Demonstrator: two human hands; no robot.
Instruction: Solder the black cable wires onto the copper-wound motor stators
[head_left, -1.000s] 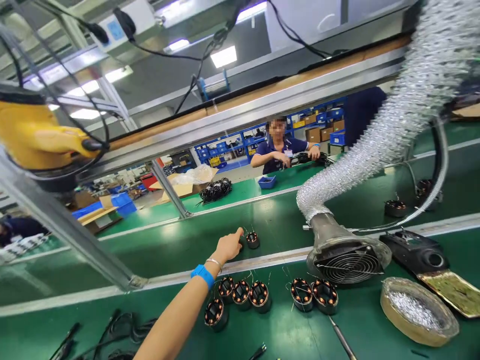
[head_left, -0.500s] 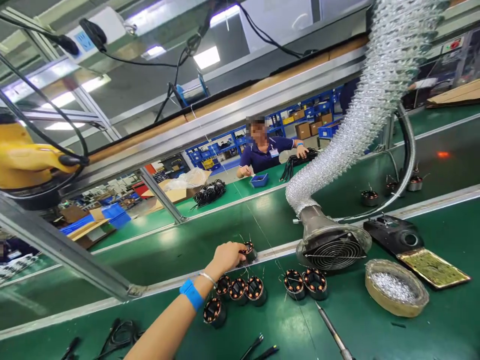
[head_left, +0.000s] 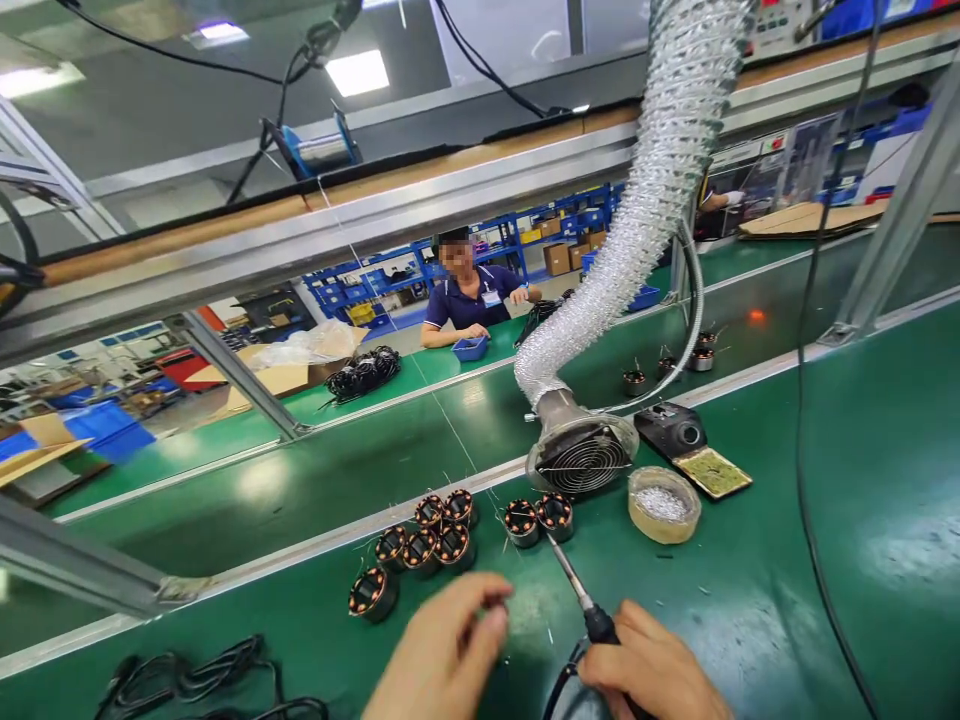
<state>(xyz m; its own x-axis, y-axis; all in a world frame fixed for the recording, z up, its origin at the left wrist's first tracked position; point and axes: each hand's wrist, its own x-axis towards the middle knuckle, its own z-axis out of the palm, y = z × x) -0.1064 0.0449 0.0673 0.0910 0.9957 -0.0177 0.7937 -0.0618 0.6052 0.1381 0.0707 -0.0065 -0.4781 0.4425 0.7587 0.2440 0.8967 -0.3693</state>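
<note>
In my right hand (head_left: pixel 645 665) is a soldering iron (head_left: pixel 598 620), gripped by its black handle. Its metal tip points away from me and reaches the near side of a copper-wound motor stator (head_left: pixel 556 517). A second stator (head_left: pixel 521 523) stands close against that one, with thin wire around it. My left hand (head_left: pixel 450 645) is above the bench at the bottom middle, thumb and forefinger apart, nothing visible between them. Beyond and left of it, several more stators (head_left: pixel 421 550) stand grouped, with one (head_left: pixel 372 594) at the near left of the group.
A fume extractor (head_left: pixel 585 455) with a silver hose stands behind the stators. Right of it are a round tub (head_left: pixel 664 505) of silvery bits and an iron stand with sponge (head_left: pixel 712 472). Black cables (head_left: pixel 187 675) lie at left. A co-worker (head_left: pixel 472 295) sits across the line.
My left hand has let go of a stator, now standing with the group, and drawn back toward me. My right hand has come into view holding the soldering iron. The view has shifted right.
</note>
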